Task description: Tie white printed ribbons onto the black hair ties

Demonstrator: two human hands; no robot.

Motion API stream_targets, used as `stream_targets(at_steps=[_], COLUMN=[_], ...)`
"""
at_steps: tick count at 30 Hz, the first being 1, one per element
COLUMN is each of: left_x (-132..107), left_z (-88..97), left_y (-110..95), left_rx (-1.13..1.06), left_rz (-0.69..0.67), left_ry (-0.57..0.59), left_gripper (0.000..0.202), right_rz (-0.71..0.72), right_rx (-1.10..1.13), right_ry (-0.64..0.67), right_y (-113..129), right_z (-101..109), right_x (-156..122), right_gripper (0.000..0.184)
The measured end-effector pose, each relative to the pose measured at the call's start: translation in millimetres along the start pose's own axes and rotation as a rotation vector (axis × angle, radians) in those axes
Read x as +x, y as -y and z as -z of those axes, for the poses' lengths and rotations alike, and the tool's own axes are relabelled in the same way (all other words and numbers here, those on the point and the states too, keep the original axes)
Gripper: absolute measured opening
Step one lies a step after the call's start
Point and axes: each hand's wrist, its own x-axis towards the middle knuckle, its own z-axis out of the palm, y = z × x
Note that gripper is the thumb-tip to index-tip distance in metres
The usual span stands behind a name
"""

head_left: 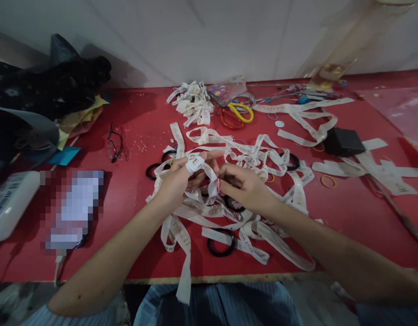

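Observation:
A white printed ribbon loops over the fingers of my left hand, which is closed around it. My right hand is beside it, thumb and fingers pinched at the ribbon's hanging end. A small pink thing shows at those fingertips, too small to name. Under both hands lies a loose tangle of printed ribbon. Several black rings are mixed in, one black ring near the front edge. One ribbon tail hangs over that edge.
Behind the tangle lie scissors with red and yellow handles and a pile of cut ribbon pieces. Eyeglasses and a phone on a cable are at the left. A black block sits on ribbons at the right.

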Motion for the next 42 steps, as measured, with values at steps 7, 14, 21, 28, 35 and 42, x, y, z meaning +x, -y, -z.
stream_targets(at_steps=[7,14,21,28,35,42], left_x=[-0.2,-3.3,-2.3,-5.7,-9.3,-10.7], left_z=[-1.7,-0.3,3.6,9.4,9.3,7.8], left_y=[-3.0,-4.1,-5.0,-8.3,-13.3,-17.7], left_rx=[0.018,0.022,0.013,0.223,0.483,0.525], left_rz=[-0.037,-0.138,-0.280,-0.413,-0.452,-0.475], left_ry=[-0.077,-0.135,-0.145,-0.181,-0.221,-0.241], left_gripper=[0.036,0.028,0.025,0.021,0.019,0.024], right_rz=[-0.026,-0.095,-0.081,-0.071,-0.105,-0.118], right_rx=[0.081,0.158,0.126,0.151,0.227,0.309], right_ry=[-0.014,-0.037,-0.069,-0.144,-0.182,-0.216], right_y=[0.4,2.3,-0.6,-1.1,-0.9,-8.8], right_z=[-0.5,0.4,0.9,1.2,1.5,4.8], right_x=[0.3,1.9,3.1,2.8,1.8,3.3], right_gripper=[0.011,0.018,0.013,0.009,0.026,0.024])
